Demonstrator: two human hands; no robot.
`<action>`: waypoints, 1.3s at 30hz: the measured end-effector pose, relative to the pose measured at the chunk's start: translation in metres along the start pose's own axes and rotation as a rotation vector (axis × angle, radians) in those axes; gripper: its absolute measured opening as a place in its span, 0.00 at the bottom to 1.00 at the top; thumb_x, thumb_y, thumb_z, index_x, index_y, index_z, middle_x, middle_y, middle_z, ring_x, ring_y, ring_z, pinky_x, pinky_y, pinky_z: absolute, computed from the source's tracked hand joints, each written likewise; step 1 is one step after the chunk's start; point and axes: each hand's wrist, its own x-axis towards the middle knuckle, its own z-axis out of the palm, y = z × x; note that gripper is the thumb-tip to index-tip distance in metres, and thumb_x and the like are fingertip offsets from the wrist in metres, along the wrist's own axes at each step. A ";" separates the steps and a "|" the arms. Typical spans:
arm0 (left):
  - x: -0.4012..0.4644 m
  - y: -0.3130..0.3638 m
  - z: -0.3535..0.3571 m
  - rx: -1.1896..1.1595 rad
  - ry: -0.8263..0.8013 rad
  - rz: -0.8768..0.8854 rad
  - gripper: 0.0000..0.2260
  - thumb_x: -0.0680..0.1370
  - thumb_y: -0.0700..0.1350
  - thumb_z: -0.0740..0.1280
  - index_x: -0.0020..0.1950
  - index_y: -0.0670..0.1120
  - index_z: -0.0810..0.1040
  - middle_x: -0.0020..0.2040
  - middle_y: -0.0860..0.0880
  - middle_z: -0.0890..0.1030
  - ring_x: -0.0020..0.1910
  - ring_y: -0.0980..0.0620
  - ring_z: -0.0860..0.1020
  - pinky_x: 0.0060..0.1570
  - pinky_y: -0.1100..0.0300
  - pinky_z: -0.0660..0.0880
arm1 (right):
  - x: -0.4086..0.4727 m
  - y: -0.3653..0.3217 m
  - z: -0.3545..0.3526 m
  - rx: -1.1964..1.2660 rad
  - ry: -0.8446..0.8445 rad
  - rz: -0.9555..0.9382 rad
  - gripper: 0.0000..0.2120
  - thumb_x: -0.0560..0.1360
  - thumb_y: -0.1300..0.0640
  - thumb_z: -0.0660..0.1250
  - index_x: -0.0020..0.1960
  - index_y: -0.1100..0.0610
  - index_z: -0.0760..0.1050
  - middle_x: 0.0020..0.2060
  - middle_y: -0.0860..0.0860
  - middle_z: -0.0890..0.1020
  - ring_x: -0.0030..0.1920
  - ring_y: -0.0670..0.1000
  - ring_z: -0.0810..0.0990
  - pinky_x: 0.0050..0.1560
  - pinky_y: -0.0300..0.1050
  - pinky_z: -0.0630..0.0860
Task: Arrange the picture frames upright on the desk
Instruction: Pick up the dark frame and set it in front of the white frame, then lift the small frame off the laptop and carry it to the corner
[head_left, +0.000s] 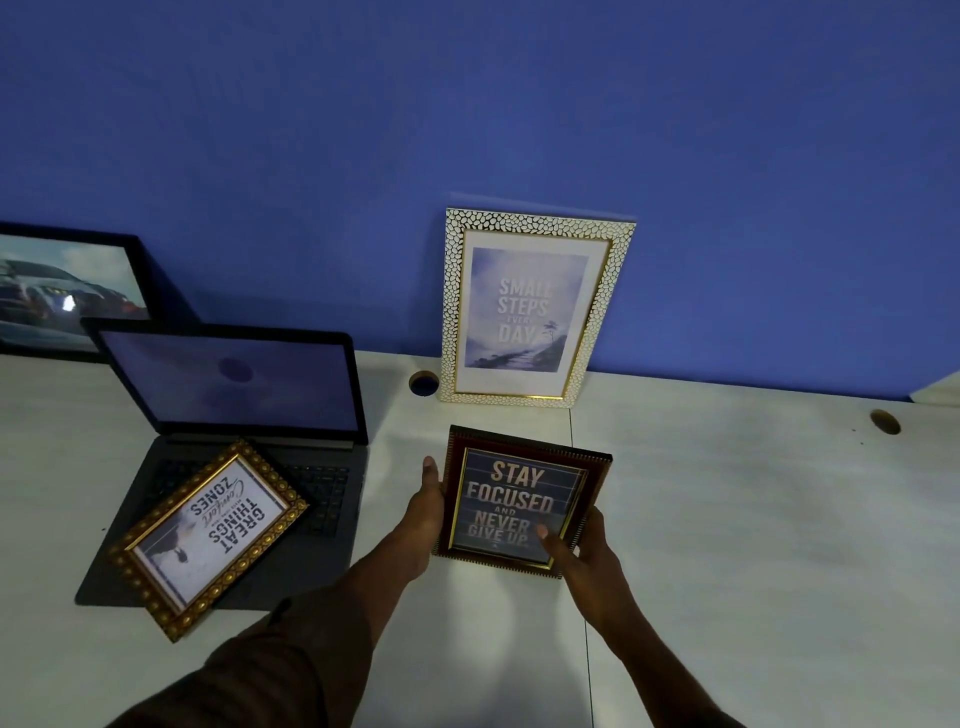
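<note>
A dark red frame (519, 467) reading "Stay focused and never give up" is held tilted above the white desk (753, 519). My left hand (423, 519) grips its left edge. My right hand (582, 551) grips its lower right corner, thumb on the glass. Behind it a white pebbled frame (535, 223) reading "Small steps every day" stands upright, leaning on the blue wall. A gold ornate frame (208, 535) lies flat, face up and turned upside down, on the keyboard of the laptop.
An open dark laptop (228, 384) sits at the left of the desk. A black-framed car picture (67, 291) leans on the wall behind it. Two round cable holes (423, 383) (884, 421) are in the desk near the wall.
</note>
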 end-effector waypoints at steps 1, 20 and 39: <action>-0.001 -0.001 -0.003 0.007 0.010 0.015 0.32 0.83 0.63 0.42 0.64 0.44 0.77 0.55 0.43 0.82 0.47 0.46 0.80 0.60 0.51 0.68 | -0.003 0.000 0.001 -0.012 0.017 0.001 0.37 0.70 0.37 0.68 0.74 0.44 0.59 0.65 0.46 0.79 0.59 0.52 0.82 0.49 0.37 0.79; -0.100 -0.071 -0.275 0.114 0.111 0.323 0.30 0.79 0.69 0.53 0.78 0.56 0.64 0.75 0.51 0.70 0.73 0.47 0.69 0.75 0.46 0.61 | -0.143 -0.032 0.231 0.051 0.073 0.135 0.34 0.77 0.40 0.68 0.78 0.49 0.60 0.72 0.58 0.74 0.69 0.61 0.74 0.62 0.52 0.71; -0.088 -0.061 -0.412 0.244 0.257 0.278 0.22 0.81 0.57 0.63 0.71 0.48 0.70 0.67 0.46 0.76 0.62 0.47 0.75 0.62 0.50 0.71 | -0.077 -0.087 0.333 -0.064 -0.124 0.161 0.34 0.67 0.34 0.71 0.68 0.48 0.72 0.61 0.53 0.81 0.58 0.57 0.81 0.62 0.60 0.79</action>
